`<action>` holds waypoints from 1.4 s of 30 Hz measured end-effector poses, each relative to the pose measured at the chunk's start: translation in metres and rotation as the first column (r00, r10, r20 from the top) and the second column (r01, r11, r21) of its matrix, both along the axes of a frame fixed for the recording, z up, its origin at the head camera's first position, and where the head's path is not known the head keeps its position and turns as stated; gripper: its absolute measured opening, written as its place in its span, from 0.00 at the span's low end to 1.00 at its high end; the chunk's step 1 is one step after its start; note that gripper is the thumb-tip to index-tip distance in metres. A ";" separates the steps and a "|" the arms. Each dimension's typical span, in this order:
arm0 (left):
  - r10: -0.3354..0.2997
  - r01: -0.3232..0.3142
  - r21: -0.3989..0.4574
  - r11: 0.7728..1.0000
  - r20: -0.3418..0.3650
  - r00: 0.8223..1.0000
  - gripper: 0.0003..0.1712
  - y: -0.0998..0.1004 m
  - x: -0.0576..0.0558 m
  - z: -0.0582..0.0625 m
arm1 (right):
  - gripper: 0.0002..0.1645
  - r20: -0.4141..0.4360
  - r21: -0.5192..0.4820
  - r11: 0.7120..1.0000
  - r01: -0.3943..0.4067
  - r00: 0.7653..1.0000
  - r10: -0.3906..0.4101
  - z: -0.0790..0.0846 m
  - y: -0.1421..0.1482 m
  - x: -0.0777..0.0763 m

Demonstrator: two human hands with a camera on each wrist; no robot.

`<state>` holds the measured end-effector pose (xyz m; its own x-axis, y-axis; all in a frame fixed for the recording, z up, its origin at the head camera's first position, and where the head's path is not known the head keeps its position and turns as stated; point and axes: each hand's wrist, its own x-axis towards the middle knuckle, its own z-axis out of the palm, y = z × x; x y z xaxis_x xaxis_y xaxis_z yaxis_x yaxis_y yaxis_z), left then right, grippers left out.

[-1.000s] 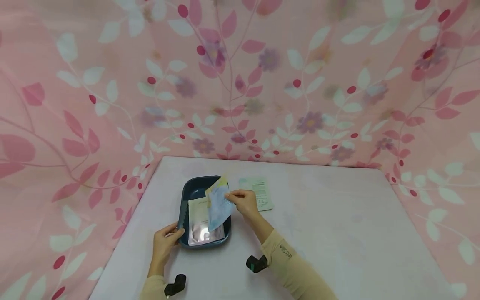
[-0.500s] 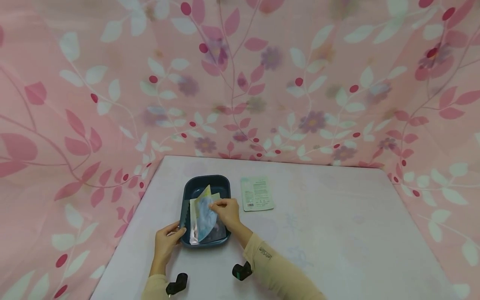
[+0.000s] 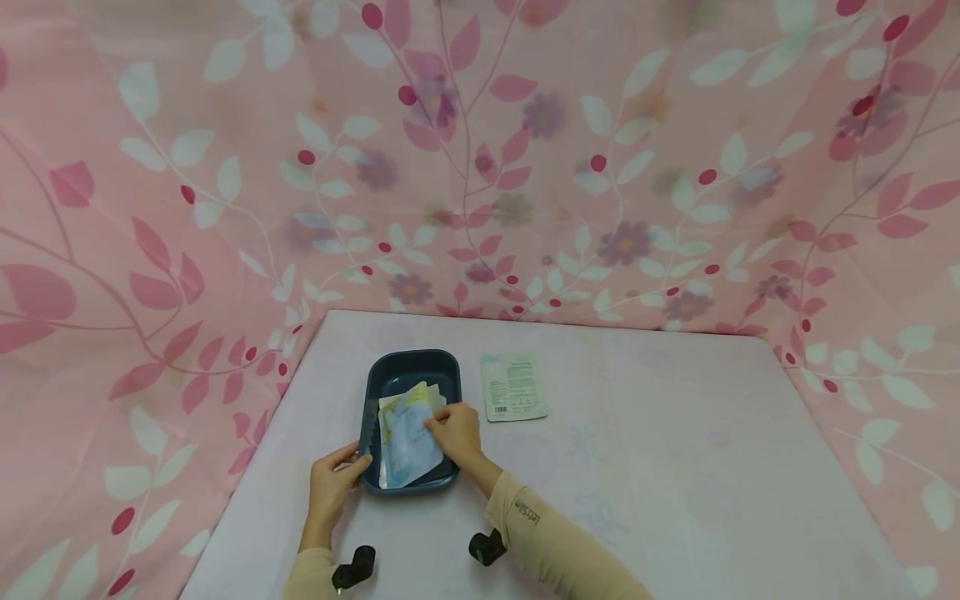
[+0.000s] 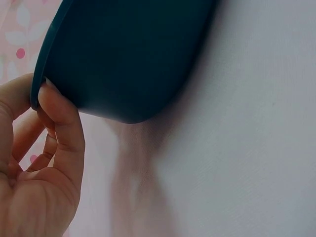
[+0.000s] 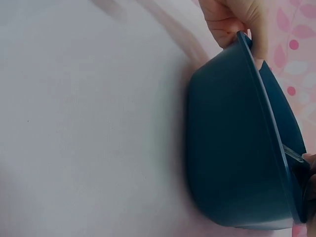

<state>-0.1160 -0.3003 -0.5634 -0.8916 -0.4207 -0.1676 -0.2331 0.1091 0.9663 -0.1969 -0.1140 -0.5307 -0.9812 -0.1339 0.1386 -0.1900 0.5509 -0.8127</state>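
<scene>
Pinching the right edge of a pale blue packet (image 3: pixel 408 442), the right hand (image 3: pixel 459 433) has thumb and fingers clamped on it over the inside of a dark blue tray (image 3: pixel 397 379). The pale blue packet lies slanted across other packets (image 3: pixel 437 395) in the near part of the tray; their upper corners show past it, but how many lie beneath I cannot tell. The tray stands on a white-topped table (image 3: pixel 675 458), nearer its left edge and in from the back left corner. At the tray's near left side the left hand (image 3: pixel 332 483) grips the rim, its digits clamped on both faces, as the left wrist view shows. A light green packet (image 3: pixel 514 387) with printed text lies flat just right of the tray, well apart from the table's right edge. Pink floral cloth (image 3: pixel 480 183) rises behind the table's back edge.
</scene>
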 end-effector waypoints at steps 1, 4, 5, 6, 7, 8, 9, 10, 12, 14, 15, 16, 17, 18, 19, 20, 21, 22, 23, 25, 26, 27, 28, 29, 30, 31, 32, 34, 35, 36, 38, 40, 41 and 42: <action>0.001 -0.001 -0.001 1.000 0.002 1.000 0.21 0.000 0.000 0.000 | 0.06 0.015 0.008 1.000 -0.001 1.000 0.001 0.000 0.000 0.000; -0.001 0.001 -0.007 1.000 0.009 1.000 0.21 0.000 0.000 0.000 | 0.06 0.024 0.022 1.000 -0.002 1.000 0.001 0.001 0.002 -0.001; -0.005 0.005 -0.009 1.000 0.012 1.000 0.21 0.000 0.000 0.000 | 0.06 0.017 0.023 1.000 -0.001 1.000 0.000 0.001 0.003 -0.001; -0.005 0.005 -0.010 1.000 0.014 1.000 0.21 0.000 0.000 0.000 | 0.07 0.013 0.017 1.000 0.001 1.000 -0.001 0.002 0.004 -0.001; -0.006 0.006 -0.013 1.000 0.019 1.000 0.21 0.000 0.000 0.000 | 0.07 0.003 0.003 1.000 0.004 1.000 -0.004 0.003 0.006 -0.002; -0.007 0.007 -0.013 1.000 0.022 1.000 0.21 0.000 0.000 0.000 | 0.06 -0.015 -0.008 1.000 0.009 1.000 -0.009 0.003 0.008 -0.003; -0.008 0.009 -0.014 1.000 0.025 1.000 0.21 0.000 0.000 0.000 | 0.06 -0.025 -0.024 1.000 0.016 1.000 -0.017 0.004 0.012 -0.005; -0.008 0.009 -0.014 1.000 0.029 1.000 0.21 0.000 0.000 0.000 | 0.05 -0.041 -0.046 0.999 0.023 0.999 -0.025 0.006 0.016 -0.007; -0.007 0.008 -0.014 1.000 0.034 0.999 0.21 -0.001 0.000 0.000 | 0.05 -0.055 -0.073 0.996 0.051 0.997 -0.055 0.006 0.026 -0.014; -0.008 0.008 -0.016 1.000 0.038 0.999 0.21 -0.001 -0.001 0.000 | 0.05 -0.086 -0.087 0.992 0.089 0.992 -0.097 0.006 0.040 -0.024; -0.007 0.008 -0.018 1.000 0.040 0.999 0.21 -0.001 -0.001 0.001 | 0.06 -0.104 -0.088 0.990 0.109 0.988 -0.118 0.005 0.048 -0.030; -0.005 0.006 -0.021 1.000 0.041 0.999 0.21 -0.001 -0.001 0.001 | 0.06 -0.125 -0.084 0.988 0.127 0.983 -0.137 0.003 0.057 -0.036; -0.003 0.004 -0.021 1.000 0.043 0.999 0.21 -0.001 -0.001 0.001 | 0.07 -0.141 -0.080 0.987 0.143 0.978 -0.153 0.000 0.066 -0.042; -0.001 0.002 -0.023 1.000 0.045 0.999 0.21 -0.001 0.000 0.001 | 0.08 -0.162 -0.074 0.985 0.153 0.973 -0.164 -0.002 0.075 -0.048; 0.002 -0.001 -0.022 1.000 0.047 0.999 0.21 -0.001 0.000 0.001 | 0.08 -0.181 -0.069 0.984 0.166 0.968 -0.176 -0.004 0.085 -0.054; 0.004 -0.003 -0.020 1.000 0.047 0.999 0.22 -0.001 0.000 0.001 | 0.08 -0.190 -0.064 0.982 0.177 0.964 -0.186 -0.007 0.094 -0.060; 0.005 -0.004 -0.018 1.000 0.048 0.999 0.22 -0.002 0.001 0.000 | 0.09 -0.199 -0.058 0.981 0.183 0.961 -0.191 -0.009 0.103 -0.064; 0.005 -0.004 -0.018 1.000 0.046 0.999 0.22 -0.002 0.001 0.000 | 0.10 -0.195 -0.051 0.981 0.186 0.962 -0.193 -0.011 0.111 -0.069; 0.006 -0.006 -0.016 1.000 0.045 0.999 0.22 -0.002 0.001 -0.001 | 0.11 -0.190 -0.041 0.981 0.190 0.962 -0.194 -0.013 0.120 -0.072; 0.007 -0.006 -0.015 1.000 0.039 0.999 0.22 -0.002 0.001 -0.001 | 0.13 -0.151 0.000 0.980 0.200 0.969 -0.198 -0.018 0.134 -0.078; 0.005 -0.005 -0.016 1.000 0.037 0.999 0.22 -0.002 0.001 -0.002 | 0.14 -0.127 0.029 0.979 0.204 0.972 -0.199 -0.021 0.140 -0.080; 0.004 -0.003 -0.017 1.000 0.036 0.999 0.22 -0.002 0.002 -0.002 | 0.16 -0.100 0.061 0.977 0.203 0.975 -0.197 -0.025 0.145 -0.081; 0.003 -0.002 -0.019 1.000 0.035 0.999 0.22 -0.002 0.002 -0.002 | 0.17 -0.060 0.098 0.974 0.204 0.978 -0.199 -0.028 0.150 -0.083; 0.004 -0.003 -0.017 1.000 0.034 0.999 0.22 -0.002 0.002 -0.001 | 0.19 -0.023 0.136 0.969 0.204 0.979 -0.203 -0.031 0.153 -0.083; 0.004 -0.004 -0.016 1.000 0.033 0.999 0.22 -0.002 0.002 -0.001 | 0.21 0.020 0.173 0.965 0.199 0.978 -0.205 -0.035 0.156 -0.084; 0.005 -0.005 -0.016 1.000 0.034 0.999 0.22 -0.002 0.002 -0.001 | 0.22 0.055 0.200 0.961 0.190 0.977 -0.205 -0.038 0.159 -0.084; 0.006 -0.005 -0.016 1.000 0.035 0.999 0.22 -0.001 0.002 -0.001 | 0.24 0.086 0.226 0.957 0.181 0.975 -0.205 -0.041 0.160 -0.084; 0.006 -0.005 -0.015 1.000 0.035 0.999 0.22 -0.001 0.002 0.000 | 0.26 0.138 0.266 0.951 0.160 0.970 -0.201 -0.047 0.162 -0.084; 0.005 -0.005 -0.015 1.000 0.035 0.999 0.21 -0.001 0.002 0.000 | 0.27 0.154 0.276 0.949 0.152 0.968 -0.200 -0.049 0.163 -0.083; 0.004 -0.003 -0.016 1.000 0.035 0.999 0.21 -0.001 0.002 0.000 | 0.27 0.166 0.283 0.948 0.148 0.966 -0.200 -0.051 0.163 -0.083; 0.001 -0.001 -0.017 1.000 0.037 0.999 0.21 0.000 0.001 0.001 | 0.28 0.166 0.297 0.943 0.148 0.965 -0.203 -0.054 0.163 -0.083; 0.001 -0.001 -0.020 1.000 0.039 0.999 0.21 0.001 0.001 0.001 | 0.28 0.161 0.309 0.939 0.153 0.964 -0.210 -0.056 0.162 -0.083; 0.001 -0.001 -0.020 1.000 0.040 0.999 0.21 0.001 0.001 0.002 | 0.28 0.155 0.309 0.939 0.153 0.966 -0.209 -0.057 0.161 -0.083; 0.002 -0.001 -0.020 1.000 0.042 0.999 0.21 0.001 0.001 0.002 | 0.27 0.151 0.307 0.939 0.154 0.966 -0.208 -0.057 0.161 -0.083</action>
